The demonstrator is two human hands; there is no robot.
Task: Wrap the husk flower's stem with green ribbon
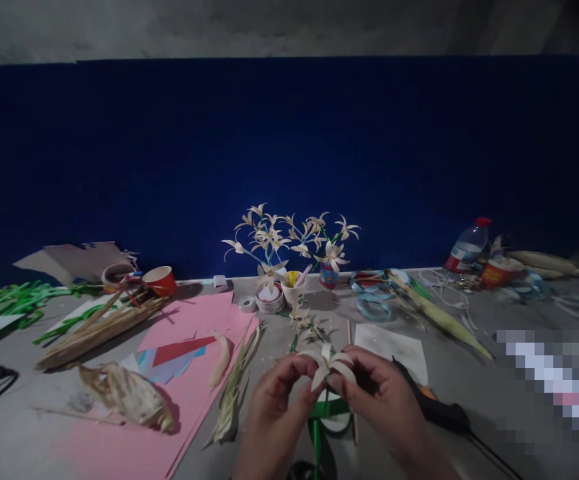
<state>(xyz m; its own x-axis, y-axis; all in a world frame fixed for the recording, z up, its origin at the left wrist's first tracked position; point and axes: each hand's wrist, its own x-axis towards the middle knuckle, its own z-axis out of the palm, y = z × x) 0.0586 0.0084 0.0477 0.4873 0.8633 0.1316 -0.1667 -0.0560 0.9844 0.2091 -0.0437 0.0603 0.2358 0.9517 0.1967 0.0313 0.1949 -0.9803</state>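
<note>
Between my two hands, low in the middle of the view, is a pale handmade flower (326,364) with several long curved petals. My left hand (284,393) pinches a petal on its left side with thumb and forefinger. On the other side my right hand (377,387) grips the flower near its base, fingers curled. A green ribbon-like strip (316,440) hangs below it, partly hidden by the hands. Just beyond lie finished-looking flowers on green stems (309,325). A black glue gun (439,408) rests right of my right hand, partly covered by it.
Flowers (272,237) stand in small cups at the back. Pink paper sheets (119,450) and a dried corn husk (124,400) lie left. White paper (394,347), a green husk (449,323) and a red-capped bottle (469,247) are right. A blue panel (289,147) rises behind.
</note>
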